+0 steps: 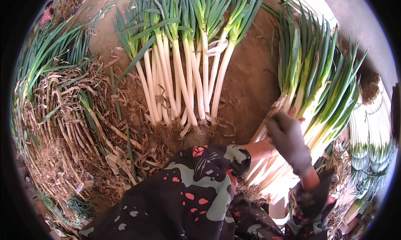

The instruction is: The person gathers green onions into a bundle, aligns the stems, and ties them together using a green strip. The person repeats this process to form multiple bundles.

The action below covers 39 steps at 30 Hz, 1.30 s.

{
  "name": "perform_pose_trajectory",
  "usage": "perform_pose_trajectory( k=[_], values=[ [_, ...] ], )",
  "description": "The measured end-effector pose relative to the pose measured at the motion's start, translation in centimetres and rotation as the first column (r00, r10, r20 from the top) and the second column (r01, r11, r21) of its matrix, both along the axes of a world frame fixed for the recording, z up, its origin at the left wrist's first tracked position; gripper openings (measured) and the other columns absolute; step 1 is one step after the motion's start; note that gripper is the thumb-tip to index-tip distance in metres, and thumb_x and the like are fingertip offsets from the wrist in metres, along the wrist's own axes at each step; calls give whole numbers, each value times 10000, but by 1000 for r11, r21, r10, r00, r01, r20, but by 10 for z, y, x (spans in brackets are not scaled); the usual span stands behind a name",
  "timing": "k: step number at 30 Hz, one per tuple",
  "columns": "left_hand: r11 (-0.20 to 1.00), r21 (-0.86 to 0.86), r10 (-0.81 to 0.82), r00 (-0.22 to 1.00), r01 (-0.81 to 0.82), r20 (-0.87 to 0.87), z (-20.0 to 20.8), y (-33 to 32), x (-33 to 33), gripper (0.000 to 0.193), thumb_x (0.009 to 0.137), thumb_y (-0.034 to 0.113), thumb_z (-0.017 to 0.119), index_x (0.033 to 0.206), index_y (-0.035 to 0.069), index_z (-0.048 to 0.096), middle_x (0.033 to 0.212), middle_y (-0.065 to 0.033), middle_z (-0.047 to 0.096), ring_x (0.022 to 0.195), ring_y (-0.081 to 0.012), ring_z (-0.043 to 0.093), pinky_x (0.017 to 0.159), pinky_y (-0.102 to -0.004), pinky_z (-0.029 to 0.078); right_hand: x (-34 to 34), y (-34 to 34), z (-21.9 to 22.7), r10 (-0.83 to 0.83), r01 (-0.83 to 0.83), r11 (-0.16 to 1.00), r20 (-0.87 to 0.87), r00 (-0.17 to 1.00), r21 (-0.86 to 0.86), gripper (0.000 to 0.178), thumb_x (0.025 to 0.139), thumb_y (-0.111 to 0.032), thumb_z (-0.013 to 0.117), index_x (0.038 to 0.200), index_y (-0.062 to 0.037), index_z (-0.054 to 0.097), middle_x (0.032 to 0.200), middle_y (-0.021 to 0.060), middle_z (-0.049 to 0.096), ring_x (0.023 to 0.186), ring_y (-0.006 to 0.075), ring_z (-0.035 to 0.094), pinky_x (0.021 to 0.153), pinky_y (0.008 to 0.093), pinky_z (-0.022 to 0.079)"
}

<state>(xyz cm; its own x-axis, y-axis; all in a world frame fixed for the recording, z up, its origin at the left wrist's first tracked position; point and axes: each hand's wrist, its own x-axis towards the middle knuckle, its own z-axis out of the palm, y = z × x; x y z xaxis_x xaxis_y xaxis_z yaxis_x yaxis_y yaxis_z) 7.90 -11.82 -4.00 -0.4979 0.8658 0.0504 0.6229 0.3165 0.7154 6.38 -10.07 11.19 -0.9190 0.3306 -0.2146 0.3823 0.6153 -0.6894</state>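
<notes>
Leeks (311, 107) beneath the gloved fingers (275, 126)

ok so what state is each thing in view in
right hand: gloved, over the right-hand onions, grip unclear
left hand: mostly hidden behind the right
right-hand onions: heaped, green-topped, roots on
middle onions: laid out, white-stemmed, roots on
left-hand onions: piled, dry brown leaves on
loose leaves: dry, scattered

Left hand (272, 145) mostly behind right hand (289, 136)
</notes>
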Motion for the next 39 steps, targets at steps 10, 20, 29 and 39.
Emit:
perform_pose_trajectory(
  k=[10,20,29,39],
  values=[
    [994,114,-7,997,-1,72,-5,-16,-3,920,826,372,706,1544,410,131,1647,-101,33,1469,-488,43,1122,-641,273,-146,-63,-204,204,-209,977,450,869,-39,365,831,-285,631,958,51,693,951,302,666,963,439,656,849,478,520],
    [990,140,-13,995,0,95,-3,-21,-3,931,816,359,717,1539,423,134,1647,-101,41,1460,-506,49,1121,-640,274,-135,-74,-161,-403,574,666,418,814,-476,326,781,-225,697,1020,-45,567,766,71,602,611,218,599,536,344,490],
    [986,167,2,998,-12,59,-12,-11,-2,940,807,348,727,1534,436,138,1646,-102,48,1452,-522,54,1121,-638,274,-58,9,51,-364,277,582,59,929,-765,226,961,-223,549,1066,-25,516,728,78,582,469,100,477,427,234,390],
    [979,205,-32,995,13,94,-6,-6,-10,878,807,389,735,1527,405,232,1642,-115,82,1429,-563,53,1099,-685,239,145,-50,31,-778,551,494,-59,626,-672,646,928,-69,584,1496,-32,279,797,36,592,584,86,536,511,225,474]
  ],
)
